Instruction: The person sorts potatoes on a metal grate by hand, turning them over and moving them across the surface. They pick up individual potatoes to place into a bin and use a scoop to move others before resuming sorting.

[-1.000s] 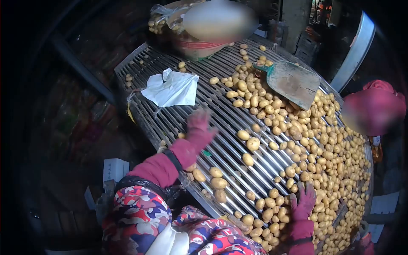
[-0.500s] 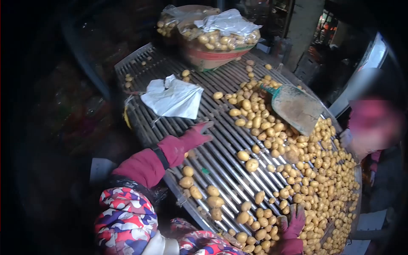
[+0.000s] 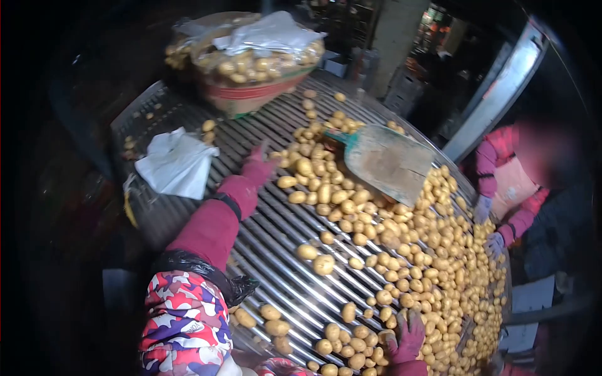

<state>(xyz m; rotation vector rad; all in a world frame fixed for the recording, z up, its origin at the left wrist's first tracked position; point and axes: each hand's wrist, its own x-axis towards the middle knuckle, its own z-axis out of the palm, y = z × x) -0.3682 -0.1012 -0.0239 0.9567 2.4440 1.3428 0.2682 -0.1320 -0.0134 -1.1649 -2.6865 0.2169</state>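
Observation:
My left hand (image 3: pixel 260 164), in a magenta glove, stretches out over the metal roller table (image 3: pixel 295 216), its fingers apart at the near-left edge of the heaped potatoes (image 3: pixel 433 266). Nothing shows in its grasp. Low in the view, my right hand (image 3: pixel 409 335), also gloved in magenta, lies with spread fingers on the potatoes. Whether its palm touches one underneath is hidden. A scoop (image 3: pixel 392 161) with a green rim and dirty pan rests on the heap, beyond my left hand. Left of that hand lies a crumpled white sheet (image 3: pixel 175 164).
A large basket (image 3: pixel 251 94) of potatoes, partly covered by white plastic, stands at the table's far end, with another potato-filled bag (image 3: pixel 179 53) behind it. Across the table, a co-worker's gloved hands (image 3: pixel 494 243) are at the heap's edge. Metal posts rise behind.
My left hand has reached farther forward, from the bare rollers to the potatoes' edge. The view has swung right, and a co-worker's hands now show at the heap. My right hand stays low on the potatoes.

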